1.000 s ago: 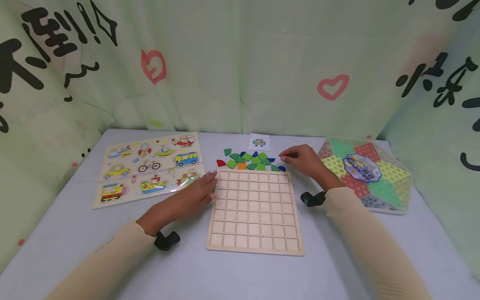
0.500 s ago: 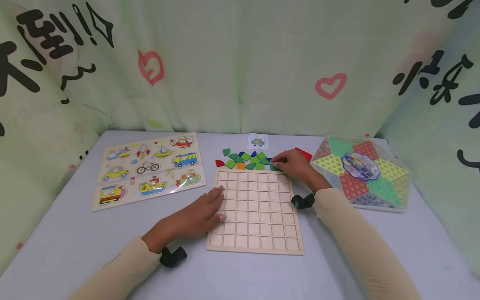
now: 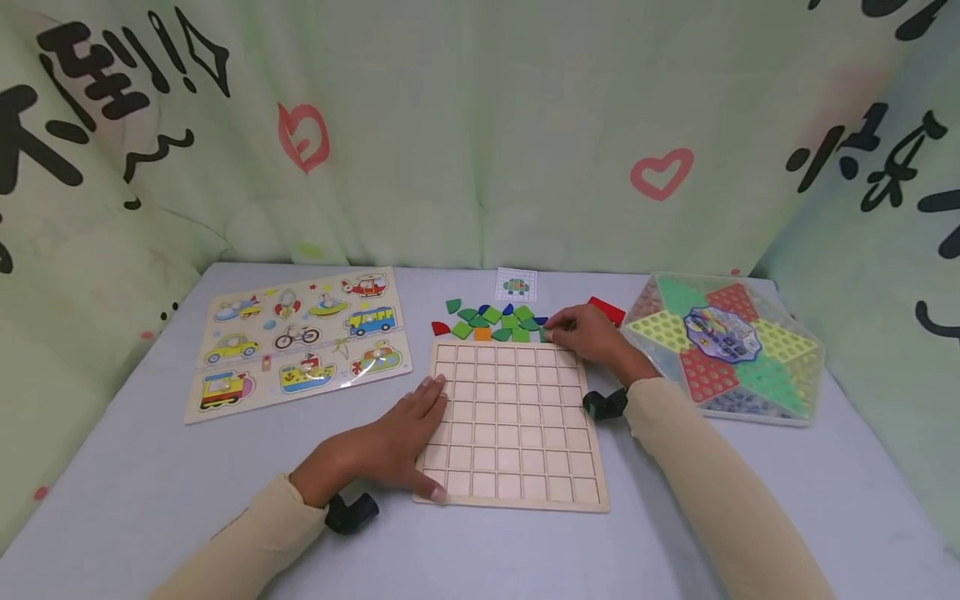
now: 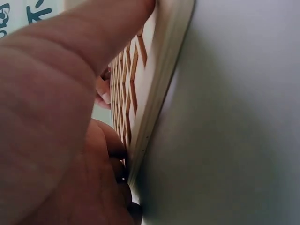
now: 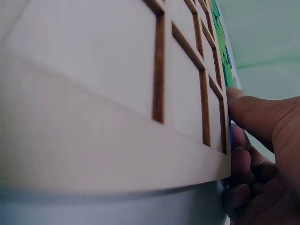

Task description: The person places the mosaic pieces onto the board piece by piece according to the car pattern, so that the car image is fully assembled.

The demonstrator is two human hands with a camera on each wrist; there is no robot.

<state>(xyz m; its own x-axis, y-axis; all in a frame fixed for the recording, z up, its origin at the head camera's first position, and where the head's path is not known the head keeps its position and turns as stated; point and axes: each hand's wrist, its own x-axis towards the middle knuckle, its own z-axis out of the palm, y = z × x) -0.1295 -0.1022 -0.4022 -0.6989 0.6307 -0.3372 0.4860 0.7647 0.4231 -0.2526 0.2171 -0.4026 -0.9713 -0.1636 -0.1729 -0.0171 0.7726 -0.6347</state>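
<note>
In the head view my left hand [image 3: 401, 437] lies spread on the left edge of a square wooden grid board [image 3: 513, 425], thumb at the near left corner. The left wrist view shows the thumb along the board's side. My right hand [image 3: 588, 333] is at the board's far right corner, its thumb and fingertips at the right end of a cluster of flat pieces. Among these are green squares [image 3: 491, 314], an orange square [image 3: 482, 333] and a red piece [image 3: 441, 327]. A blue sliver [image 5: 231, 131] shows between the right thumb and curled fingers; I cannot tell whether they pinch it.
Behind the pieces lies a small card [image 3: 516, 285] with a printed green car-like pattern. A vehicle picture board [image 3: 300, 342] lies left. On the right are a patterned clear box [image 3: 723, 346] and a red flat item [image 3: 607, 311]. A curtain [image 3: 480, 133] hangs behind.
My right hand has moved left and nearer, from beside the pieces onto their right end, uncovering the red item. My left hand has slid nearer along the board's left edge and its thumb has spread.
</note>
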